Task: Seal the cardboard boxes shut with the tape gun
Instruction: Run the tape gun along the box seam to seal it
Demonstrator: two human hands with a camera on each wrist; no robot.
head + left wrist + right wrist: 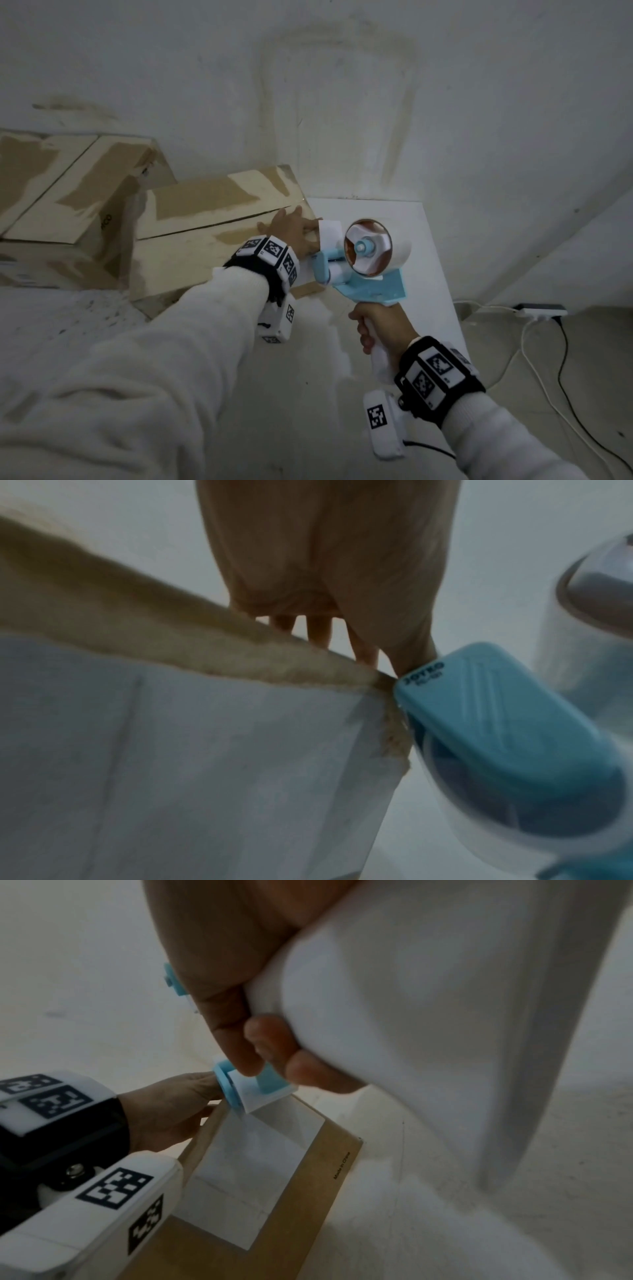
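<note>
my left hand [291,233] fingers lie flat on the near box [205,236] top by its right end, pinning the flaps. my right hand [380,329] clenches the tape gun [359,263] handle, nose at that end, i judge to start a strip.

Bare room; stained wall [342,85]; boxes [78,192]

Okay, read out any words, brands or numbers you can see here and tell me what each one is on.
"JOYKO", upside down in the left wrist view, on the blue head of the tape gun; the smaller line under it is too blurred to read.
"Made in China", on the side of the nearer cardboard box.
Dark letters on the side of the farther cardboard box: partly hidden, unreadable.
Square coded markers on the wristbands: patterns, no words.
</note>
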